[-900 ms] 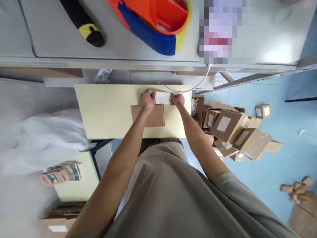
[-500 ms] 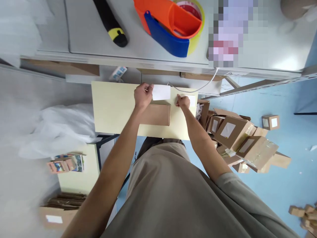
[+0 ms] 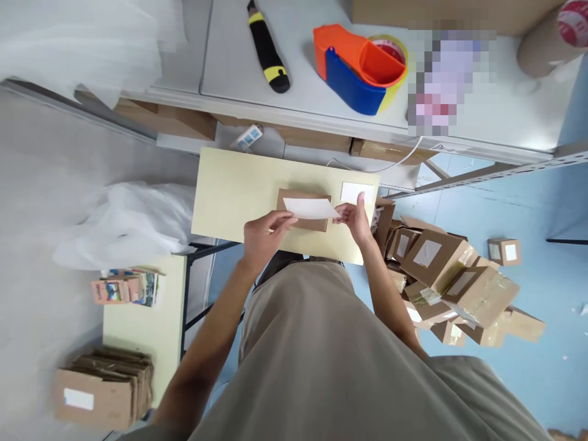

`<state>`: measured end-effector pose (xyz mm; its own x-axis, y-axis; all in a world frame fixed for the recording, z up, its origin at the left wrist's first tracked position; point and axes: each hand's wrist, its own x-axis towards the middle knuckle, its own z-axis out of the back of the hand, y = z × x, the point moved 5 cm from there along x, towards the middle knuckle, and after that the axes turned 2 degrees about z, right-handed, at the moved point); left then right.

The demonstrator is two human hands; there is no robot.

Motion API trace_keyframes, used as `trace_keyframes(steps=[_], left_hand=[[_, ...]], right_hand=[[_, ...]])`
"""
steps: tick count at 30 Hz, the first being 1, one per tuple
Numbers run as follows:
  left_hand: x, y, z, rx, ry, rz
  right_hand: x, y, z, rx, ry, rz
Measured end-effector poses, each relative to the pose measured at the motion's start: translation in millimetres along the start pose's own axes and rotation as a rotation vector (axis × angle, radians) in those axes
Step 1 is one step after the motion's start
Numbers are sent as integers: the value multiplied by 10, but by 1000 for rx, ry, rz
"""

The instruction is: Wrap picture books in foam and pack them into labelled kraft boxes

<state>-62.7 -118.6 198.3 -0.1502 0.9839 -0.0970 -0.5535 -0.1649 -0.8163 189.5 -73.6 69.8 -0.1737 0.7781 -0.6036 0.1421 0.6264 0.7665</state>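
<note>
A white paper label [image 3: 310, 208] is stretched between both hands, over a small brown cardboard box [image 3: 316, 225] on the pale yellow table [image 3: 234, 190]. My left hand [image 3: 269, 236] pinches the label's left end. My right hand [image 3: 354, 217] grips its right end between the fingers, thumb pointing up. The label bends slightly and covers much of the box top; whether it touches the box I cannot tell. Beside my right hand, a white stack of labels [image 3: 357, 192] lies at the table's right edge.
On the grey shelf [image 3: 307, 104] are a utility knife [image 3: 269, 49], an orange and blue tape dispenser [image 3: 358, 70] and a blurred-out item. Cardboard boxes [image 3: 427, 251] are heaped at right. White plastic wrap [image 3: 128, 223] and flattened cartons [image 3: 105, 386] are at left.
The label has moved from behind the box to above it, toward my body. My right hand has left the label stack and taken the label's right end.
</note>
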Motion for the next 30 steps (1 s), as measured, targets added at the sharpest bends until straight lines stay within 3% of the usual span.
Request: trace_keyframes(steps=[4, 7, 11, 14, 18, 30], left_hand=[[-58, -74, -18, -9, 108, -186], [-89, -166, 37, -100, 179, -263], [-108, -218, 291, -294, 224, -161], [-112, -202, 501, -442, 330, -81], [-97, -99, 747, -525, 428, -52], [-1, 259, 1361, -600, 444, -66]], right_hand=[[-636, 185, -407, 157, 140, 69], [-843, 336, -671, 184, 35, 175], [-1079, 567, -955, 120, -132, 340], [-1262, 685, -1154, 36, -222, 404], [-1393, 736, -1446, -50, -272, 430], [-1445, 688, -2247, -184, -368, 479]])
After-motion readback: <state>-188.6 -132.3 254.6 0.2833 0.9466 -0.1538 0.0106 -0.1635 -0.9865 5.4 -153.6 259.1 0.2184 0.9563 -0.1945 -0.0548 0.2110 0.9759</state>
